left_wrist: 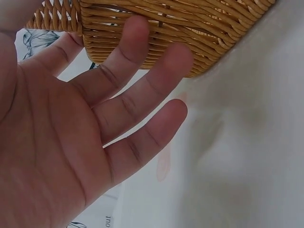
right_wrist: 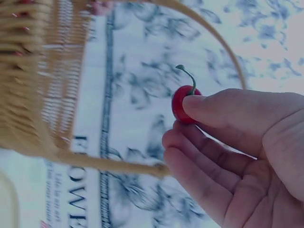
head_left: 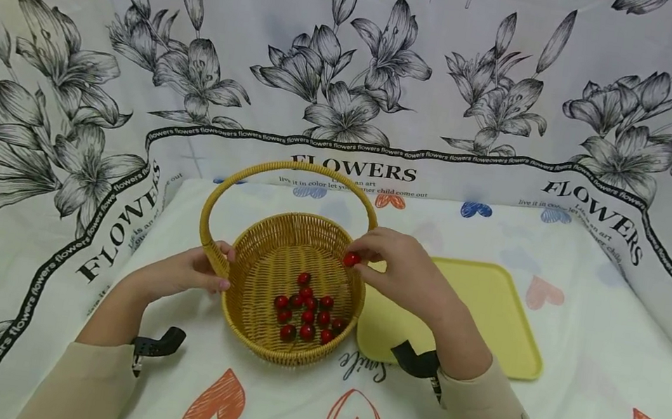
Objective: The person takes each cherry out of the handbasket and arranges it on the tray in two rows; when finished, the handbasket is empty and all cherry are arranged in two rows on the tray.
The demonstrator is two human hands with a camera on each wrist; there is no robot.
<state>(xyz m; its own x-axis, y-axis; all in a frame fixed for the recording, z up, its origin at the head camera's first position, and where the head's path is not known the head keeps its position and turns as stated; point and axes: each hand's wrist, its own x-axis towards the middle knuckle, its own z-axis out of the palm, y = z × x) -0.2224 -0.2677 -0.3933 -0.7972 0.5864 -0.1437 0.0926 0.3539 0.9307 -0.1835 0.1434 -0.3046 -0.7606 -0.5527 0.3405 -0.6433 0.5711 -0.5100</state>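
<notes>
Right hand [head_left: 407, 272] pinches round red cherry [head_left: 351, 260] near round tan wicker basket [head_left: 269, 257]; left hand [head_left: 180, 277], outer fingers [left_wrist: 145, 91] spread, holds basket's handle base [head_left: 216, 259]. Likely mid-transfer; next calls for gentle release.

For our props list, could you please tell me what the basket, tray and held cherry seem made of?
Basket: woven strands, perhaps rattan or plastic imitation, faintly glossy. Tray: probably smooth plastic, given its even yellow and raised rim. Cherry: shiny, uniformly red; plastic or real fruit, I can't tell.
</notes>
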